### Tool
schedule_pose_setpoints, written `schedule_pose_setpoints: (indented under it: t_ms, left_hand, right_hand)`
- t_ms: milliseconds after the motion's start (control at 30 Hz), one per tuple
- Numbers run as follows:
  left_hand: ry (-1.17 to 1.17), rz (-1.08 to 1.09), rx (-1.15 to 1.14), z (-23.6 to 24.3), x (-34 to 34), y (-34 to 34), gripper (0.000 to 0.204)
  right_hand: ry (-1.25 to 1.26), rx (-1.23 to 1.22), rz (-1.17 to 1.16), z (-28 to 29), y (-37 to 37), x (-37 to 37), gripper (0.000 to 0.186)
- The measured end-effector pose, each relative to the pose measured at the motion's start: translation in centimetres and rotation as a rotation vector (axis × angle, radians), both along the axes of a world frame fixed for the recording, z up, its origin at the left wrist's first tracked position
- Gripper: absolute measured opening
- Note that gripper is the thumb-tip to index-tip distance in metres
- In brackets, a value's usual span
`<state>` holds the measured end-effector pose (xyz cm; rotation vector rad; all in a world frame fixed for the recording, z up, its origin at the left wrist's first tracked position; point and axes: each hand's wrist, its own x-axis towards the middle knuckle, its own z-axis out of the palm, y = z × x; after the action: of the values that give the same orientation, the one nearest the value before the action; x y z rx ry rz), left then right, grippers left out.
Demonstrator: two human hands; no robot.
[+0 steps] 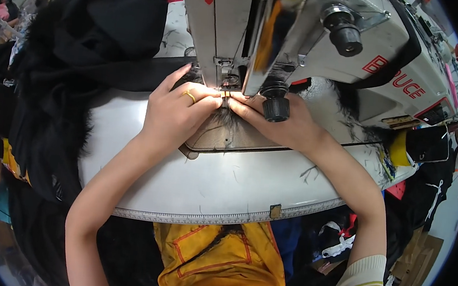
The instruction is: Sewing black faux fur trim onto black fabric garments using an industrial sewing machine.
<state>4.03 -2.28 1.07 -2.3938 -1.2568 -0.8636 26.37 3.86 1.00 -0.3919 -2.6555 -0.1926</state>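
Observation:
At a white sewing machine (326, 47), both my hands meet close under the lit needle area. My left hand (177, 110), with a yellow ring on one finger, pinches black furry fabric (225, 117) by thumb and fingertips. Its fingers reach up beside the presser foot. Facing it, my right hand (286, 123) has thumb and fingers closed on the same piece, just right of the needle; a dark knob (275, 104) partly covers it. Black cloth (115, 68) with a fur edge runs from the left towards my left hand. The fabric's edge between my fingertips is mostly hidden.
A white table (225, 184) has a measuring tape (222, 217) along its near edge and loose black hairs on top. More black cloth hangs at the left. A phone-like dark device (428, 144) stands at the right. Cardboard (421, 261) lies lower right. Another person's arm shows far left.

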Motion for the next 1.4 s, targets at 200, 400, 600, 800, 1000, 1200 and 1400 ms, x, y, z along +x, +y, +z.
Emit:
schedule_pose_setpoints:
  t_ms: [200,400,600,800,1000,1200,1400]
  left_hand:
    - [0.111,-0.063,0.096,-0.2,-0.1,0.5,0.018]
    - [0.140,-0.008,0.092,-0.6,0.1,0.5,0.025]
    - [0.140,0.067,0.117,-0.8,0.9,0.5,0.026]
    - [0.210,0.119,0.093,0.0,1.3,0.9,0.017]
    - [0.206,0.121,0.096,-0.3,0.9,0.9,0.014]
    - [0.233,0.079,-0.052,0.6,-0.5,2.5,0.025]
    - [0.139,-0.087,-0.322,3.3,0.3,-1.5,0.032]
  right_hand:
    - [0.154,0.110,0.015,-1.5,1.2,-0.4,0.008]
    - [0.041,0.088,-0.056,-1.5,1.6,-0.2,0.009]
    - [0.079,0.131,-0.116,-0.8,1.5,-0.5,0.010]
    - [0.069,0.137,-0.105,-0.4,1.8,-0.4,0.006]
    - [0.047,0.022,-0.077,0.2,2.0,0.0,0.004]
    - [0.039,0.056,-0.137,1.4,4.1,0.4,0.016]
    - [-0.018,0.002,0.004,-0.6,-1.0,0.6,0.030]
